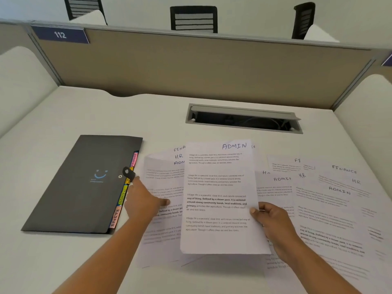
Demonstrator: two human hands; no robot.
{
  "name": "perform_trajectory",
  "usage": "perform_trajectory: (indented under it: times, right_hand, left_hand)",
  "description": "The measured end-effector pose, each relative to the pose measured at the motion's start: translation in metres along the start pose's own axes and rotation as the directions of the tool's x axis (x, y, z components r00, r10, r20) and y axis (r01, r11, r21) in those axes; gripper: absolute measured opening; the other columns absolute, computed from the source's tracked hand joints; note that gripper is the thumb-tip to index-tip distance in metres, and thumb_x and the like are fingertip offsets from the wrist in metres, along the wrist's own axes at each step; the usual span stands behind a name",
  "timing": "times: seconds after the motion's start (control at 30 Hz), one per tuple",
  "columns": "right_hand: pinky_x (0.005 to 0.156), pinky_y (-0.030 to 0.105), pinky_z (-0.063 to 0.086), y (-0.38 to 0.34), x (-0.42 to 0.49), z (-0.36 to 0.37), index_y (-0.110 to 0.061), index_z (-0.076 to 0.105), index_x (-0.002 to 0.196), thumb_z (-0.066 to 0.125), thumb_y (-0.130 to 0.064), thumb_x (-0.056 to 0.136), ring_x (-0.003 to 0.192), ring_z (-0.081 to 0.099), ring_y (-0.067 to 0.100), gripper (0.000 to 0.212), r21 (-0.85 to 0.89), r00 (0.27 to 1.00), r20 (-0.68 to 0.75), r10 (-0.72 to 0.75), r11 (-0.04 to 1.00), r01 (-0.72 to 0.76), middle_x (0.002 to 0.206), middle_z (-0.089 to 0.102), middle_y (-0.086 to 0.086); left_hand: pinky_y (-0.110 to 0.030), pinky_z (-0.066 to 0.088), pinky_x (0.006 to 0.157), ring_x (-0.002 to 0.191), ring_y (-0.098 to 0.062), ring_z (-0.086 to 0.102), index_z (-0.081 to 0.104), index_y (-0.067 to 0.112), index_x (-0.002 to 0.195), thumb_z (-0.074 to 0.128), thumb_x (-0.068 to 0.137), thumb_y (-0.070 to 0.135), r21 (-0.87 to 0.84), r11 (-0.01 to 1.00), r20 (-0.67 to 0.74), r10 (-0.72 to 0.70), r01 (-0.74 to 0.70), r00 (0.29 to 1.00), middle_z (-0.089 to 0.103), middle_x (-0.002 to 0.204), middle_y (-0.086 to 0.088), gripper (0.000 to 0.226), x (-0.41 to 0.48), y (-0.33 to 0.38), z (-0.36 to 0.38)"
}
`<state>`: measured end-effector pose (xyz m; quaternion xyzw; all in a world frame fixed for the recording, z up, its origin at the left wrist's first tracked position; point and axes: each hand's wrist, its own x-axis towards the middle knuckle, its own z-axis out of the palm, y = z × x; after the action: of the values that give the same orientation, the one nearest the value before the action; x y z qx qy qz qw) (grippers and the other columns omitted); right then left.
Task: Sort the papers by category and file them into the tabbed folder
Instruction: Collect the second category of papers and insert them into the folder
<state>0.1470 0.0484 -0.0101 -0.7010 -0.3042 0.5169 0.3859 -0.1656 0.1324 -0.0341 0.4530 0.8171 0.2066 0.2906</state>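
Observation:
A black tabbed folder (84, 183) lies closed on the desk at the left, with coloured tabs reading FINANCE, ADMIN and SPORTS along its right edge. My right hand (270, 219) grips the right edge of a sheet headed ADMIN (218, 198) and holds it lifted above the desk. My left hand (144, 200) rests flat on a stack of papers (163, 183) headed FINANCE, HR and ADMIN, right beside the folder's tabs and clasp strap. More sheets (331, 198) with the same headings lie fanned out to the right.
A grey cable tray with an open lid (244, 119) is set into the white desk (84, 115) behind the papers. A beige partition (191, 66) marked 112 closes the back. Black chairs (194, 19) stand beyond it.

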Motion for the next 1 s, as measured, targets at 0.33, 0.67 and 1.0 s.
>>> perform_trajectory:
  times: [0.33, 0.67, 1.0]
  right_hand:
    - [0.079, 0.042, 0.059, 0.002, -0.006, -0.015, -0.009, 0.072, 0.102, 0.064, -0.010, 0.093, 0.086, 0.076, 0.026, 0.012, 0.060, 1.000, -0.010, 0.010, 0.998, -0.009, 0.094, 0.079, 0.007]
    - [0.090, 0.043, 0.056, -0.021, -0.017, 0.009, -0.016, 0.066, 0.119, 0.058, -0.017, 0.096, 0.101, 0.072, 0.022, 0.024, 0.178, 0.981, 0.182, -0.068, 0.983, 0.035, 0.112, 0.075, 0.002]
    - [0.087, 0.044, 0.058, -0.027, -0.020, 0.015, -0.019, 0.067, 0.117, 0.064, -0.025, 0.093, 0.094, 0.074, 0.019, 0.026, 0.116, 0.989, 0.143, -0.047, 0.993, 0.030, 0.104, 0.078, 0.000]
  left_hand:
    - [-0.045, 0.060, 0.061, 0.062, -0.022, 0.071, 0.066, 0.020, 0.083, 0.052, 0.099, 0.029, -0.336, 0.934, 0.041, 0.143, -0.121, 0.989, 0.073, 0.072, -0.003, 0.023, -0.028, 0.000, -0.024]
    - [-0.053, 0.059, 0.077, 0.088, -0.039, 0.072, 0.066, 0.007, 0.109, 0.059, 0.095, 0.024, -0.746, 0.628, 0.409, 0.167, 0.223, 0.897, 0.075, 0.100, -0.017, 0.023, -0.072, 0.032, -0.030]
    - [-0.059, 0.055, 0.083, 0.090, -0.035, 0.072, 0.071, 0.020, 0.105, 0.050, 0.098, 0.043, -0.661, 0.708, 0.514, 0.186, 0.248, 0.837, 0.075, 0.100, -0.012, 0.032, -0.091, 0.057, -0.017]
